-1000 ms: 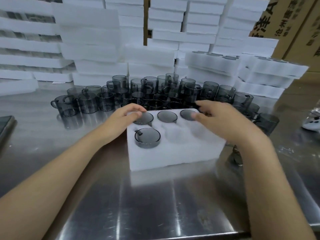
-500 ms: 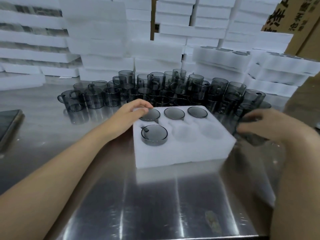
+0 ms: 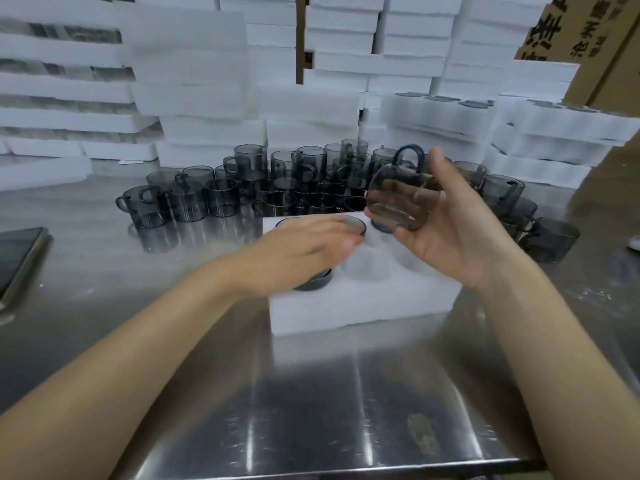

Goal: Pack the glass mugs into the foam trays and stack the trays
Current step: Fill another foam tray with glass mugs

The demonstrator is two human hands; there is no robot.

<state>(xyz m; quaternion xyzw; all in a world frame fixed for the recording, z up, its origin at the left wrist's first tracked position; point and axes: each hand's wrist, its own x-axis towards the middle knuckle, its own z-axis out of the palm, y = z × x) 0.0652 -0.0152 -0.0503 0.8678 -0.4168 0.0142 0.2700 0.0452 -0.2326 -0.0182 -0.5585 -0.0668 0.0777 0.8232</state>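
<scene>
A white foam tray lies on the steel table in front of me, with smoky glass mugs seated in its pockets; one rim shows in the back row. My right hand grips a smoky glass mug in the air above the tray's back right corner, handle up. My left hand hovers blurred over the tray's left side, fingers extended flat, covering the mugs there. Loose mugs crowd the table behind the tray.
Tall stacks of white foam trays fill the back. Filled trays sit at the back right. More loose mugs stand right of the tray. A dark phone lies at the left edge. Cardboard boxes stand at the far right.
My right hand has lifted a mug from the right side and brought it over the tray's back right. My left hand has slid rightward across the tray's left pockets.
</scene>
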